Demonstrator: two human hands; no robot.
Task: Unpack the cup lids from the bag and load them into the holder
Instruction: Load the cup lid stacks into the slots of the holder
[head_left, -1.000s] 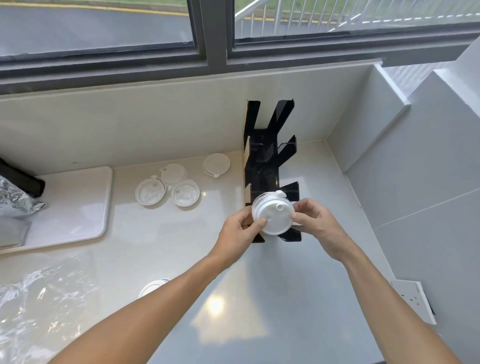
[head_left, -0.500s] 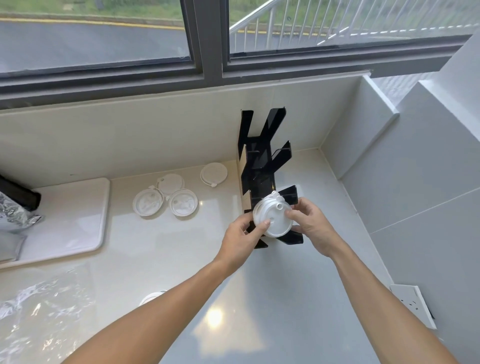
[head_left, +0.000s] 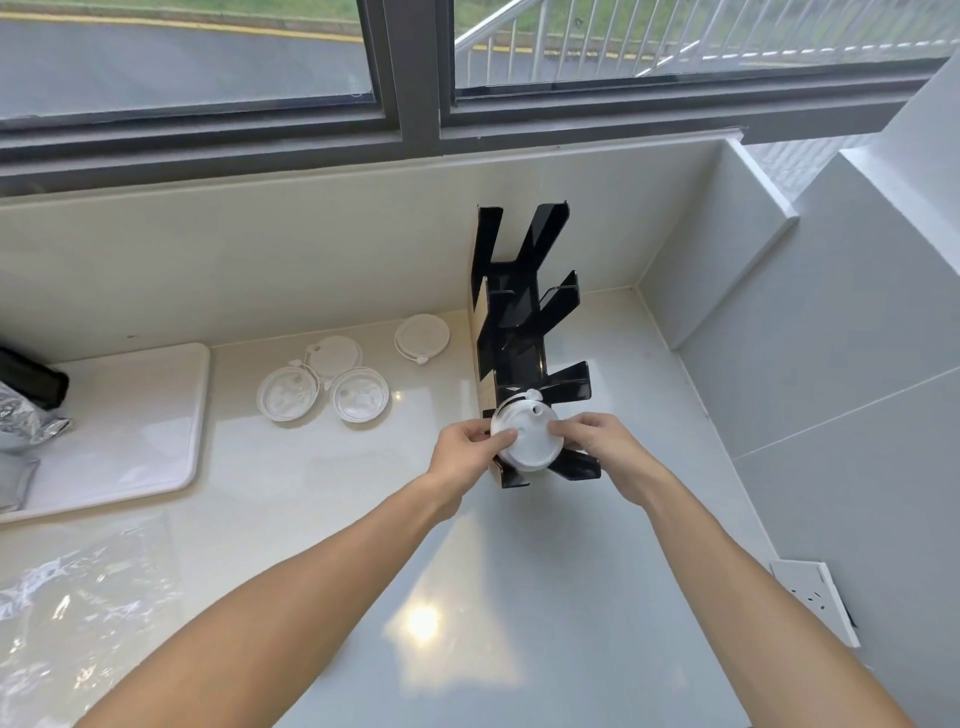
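Centrally, both hands closed on one stack of white round plastic cup lids (head_left: 525, 439): left hand (head_left: 467, 457) gripping its left edge, thumb across the top face; right hand (head_left: 602, 448) pinching its right edge with fingertips. Stack held tilted at the near end of the black multi-slot plastic lid holder (head_left: 524, 332), against the nearest pair of angled fins; cannot tell whether seated in the slot or just above it. Small tab sticking up at the stack's far rim. Holder's farther slots bare.

Loose on the pale glossy countertop (head_left: 363, 545), left of the holder: single white flat lid (head_left: 422, 338) near the back wall, just beside the holder; further left, cluster of three — white flat lid (head_left: 335, 356) at the back, two clear-centred ringed lids (head_left: 287, 397) and (head_left: 359, 396) in front, edges touching or overlapping.

Crumpled clear plastic bag (head_left: 78, 613) lying flat at lower left, well apart from the hands. White rounded tray (head_left: 119, 415) on the left; crinkled silver foil pouch (head_left: 21, 421) at its far-left edge, partly out of view. White wall socket (head_left: 815, 597) on the right wall.
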